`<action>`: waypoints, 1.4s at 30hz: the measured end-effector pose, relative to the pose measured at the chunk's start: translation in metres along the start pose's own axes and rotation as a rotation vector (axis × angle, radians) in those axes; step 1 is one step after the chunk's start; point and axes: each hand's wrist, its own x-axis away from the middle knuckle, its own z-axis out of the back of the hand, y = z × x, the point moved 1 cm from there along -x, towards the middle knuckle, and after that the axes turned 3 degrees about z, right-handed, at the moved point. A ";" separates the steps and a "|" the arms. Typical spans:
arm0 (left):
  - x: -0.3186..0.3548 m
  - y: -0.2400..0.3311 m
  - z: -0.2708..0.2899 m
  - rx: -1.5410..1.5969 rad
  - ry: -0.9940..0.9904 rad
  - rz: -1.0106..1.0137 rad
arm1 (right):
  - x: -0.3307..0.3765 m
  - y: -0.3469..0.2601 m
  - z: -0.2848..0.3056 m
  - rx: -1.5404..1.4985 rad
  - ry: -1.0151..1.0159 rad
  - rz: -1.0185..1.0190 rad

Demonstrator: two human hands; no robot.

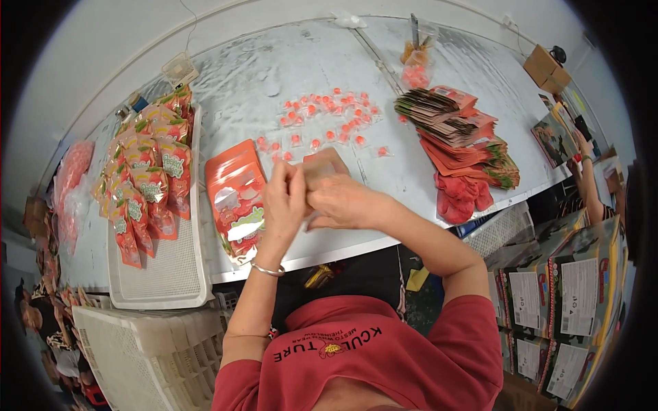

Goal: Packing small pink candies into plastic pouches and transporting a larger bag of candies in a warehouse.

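A single head-worn fisheye view looks steeply down from above the person's own chest, facing forward across the silvery table [288, 75] toward the pale wall behind it. It sits close: the red shirt [370, 356] fills the lower edge, and both forearms rise from there to mid-frame. The table's straight edges bow toward the round black rim. The left reaches as far as a white tray [171, 274], the right as far as stacked cartons [569, 288]; beyond these the distorted margin is probably too warped to read.
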 end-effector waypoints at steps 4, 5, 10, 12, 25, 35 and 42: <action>-0.011 0.008 0.003 -0.130 0.061 -0.154 | -0.007 0.004 -0.012 0.170 0.596 0.194; -0.012 0.005 0.008 -0.130 0.066 -0.153 | -0.011 0.009 -0.015 0.159 0.345 0.080; -0.019 -0.012 0.076 0.017 0.331 -0.004 | 0.002 0.062 0.063 -0.970 0.924 0.298; -0.011 0.014 0.089 0.351 0.312 0.097 | -0.018 0.149 0.050 -0.469 0.996 -0.197; 0.032 0.001 0.100 0.493 0.221 0.205 | -0.037 0.155 -0.122 0.230 0.857 -0.433; 0.041 0.001 0.103 0.524 0.219 0.220 | 0.024 0.225 -0.102 -0.147 1.033 -0.485; 0.039 -0.001 0.100 0.553 0.209 0.227 | -0.005 0.175 -0.097 0.075 0.930 -0.557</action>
